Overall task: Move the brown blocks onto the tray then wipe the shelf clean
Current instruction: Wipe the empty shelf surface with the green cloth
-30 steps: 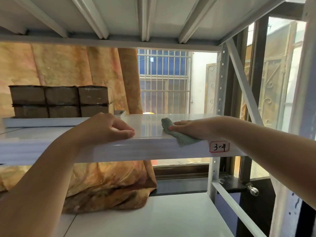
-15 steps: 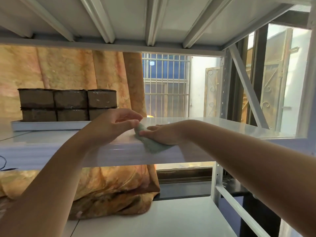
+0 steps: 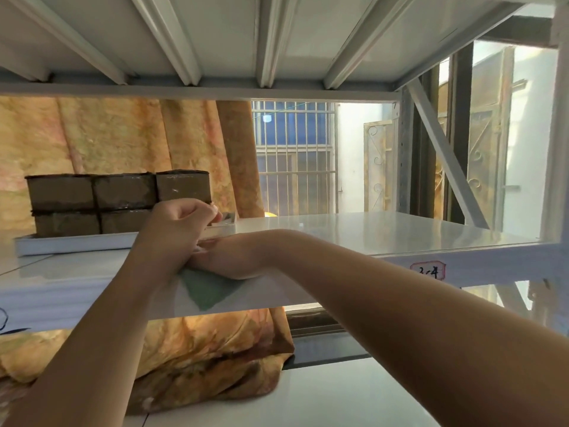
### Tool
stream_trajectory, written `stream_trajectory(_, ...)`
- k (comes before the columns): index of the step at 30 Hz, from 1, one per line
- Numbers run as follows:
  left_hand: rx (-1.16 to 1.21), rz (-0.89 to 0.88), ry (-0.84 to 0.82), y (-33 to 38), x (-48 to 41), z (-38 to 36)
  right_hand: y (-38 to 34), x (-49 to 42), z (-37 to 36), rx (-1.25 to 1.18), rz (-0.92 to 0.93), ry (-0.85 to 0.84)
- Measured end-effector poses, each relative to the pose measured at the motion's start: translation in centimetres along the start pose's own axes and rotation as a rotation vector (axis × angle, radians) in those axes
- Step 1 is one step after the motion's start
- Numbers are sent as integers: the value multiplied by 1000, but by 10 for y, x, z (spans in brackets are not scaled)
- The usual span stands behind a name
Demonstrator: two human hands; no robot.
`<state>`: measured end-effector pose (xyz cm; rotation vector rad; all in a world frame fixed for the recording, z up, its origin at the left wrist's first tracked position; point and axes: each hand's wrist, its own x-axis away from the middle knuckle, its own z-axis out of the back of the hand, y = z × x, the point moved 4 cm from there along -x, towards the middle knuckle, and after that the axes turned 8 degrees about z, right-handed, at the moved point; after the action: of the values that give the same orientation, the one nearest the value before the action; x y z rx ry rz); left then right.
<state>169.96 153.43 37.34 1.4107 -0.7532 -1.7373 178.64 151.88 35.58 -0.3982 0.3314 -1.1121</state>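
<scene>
Several brown blocks stand stacked in two layers on a white tray at the left of the white shelf. My right hand presses a green cloth against the shelf's front edge; the cloth hangs down over the edge. My left hand is raised just above and left of the right hand, fingers curled and touching it, in front of the tray's right end. Whether the left fingers hold part of the cloth is hidden.
An orange patterned curtain hangs behind the shelf and bunches on the lower shelf. A slanted brace and upright posts close the right end. A label is stuck on the shelf's front edge. A barred window shows behind.
My right hand has slid the cloth leftwards along the shelf's front edge, from near the label to beside my left hand. My left hand lifted off the edge and rose slightly.
</scene>
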Motion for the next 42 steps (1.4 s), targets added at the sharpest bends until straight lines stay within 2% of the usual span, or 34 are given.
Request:
stream_trajectory(4,-113,-16,-19,2,2,-3,9,7,13,91,16,-26)
stream_trajectory(10,-243,-21,-71,0,2,-5,57,39,49,243,-267,-7)
stream_trajectory(15,-372,-41,-131,5,7,-13,96,66,70,235,-395,54)
stream_trajectory(19,-500,-155,-270,12,12,-27,104,83,75,207,-399,81)
stream_trajectory(21,-545,-203,-290,17,12,-35,106,90,77,196,-406,80)
stream_trajectory(26,-536,-289,-366,38,17,-69,121,107,84,174,-438,109)
stream_trajectory(35,-709,-451,-405,60,21,-149,173,164,112,118,-576,176)
stream_trajectory(39,-671,-439,-469,59,15,-157,205,183,125,100,-693,254)
stream_trajectory(42,-633,-387,-449,53,9,-153,215,185,127,89,-708,301)
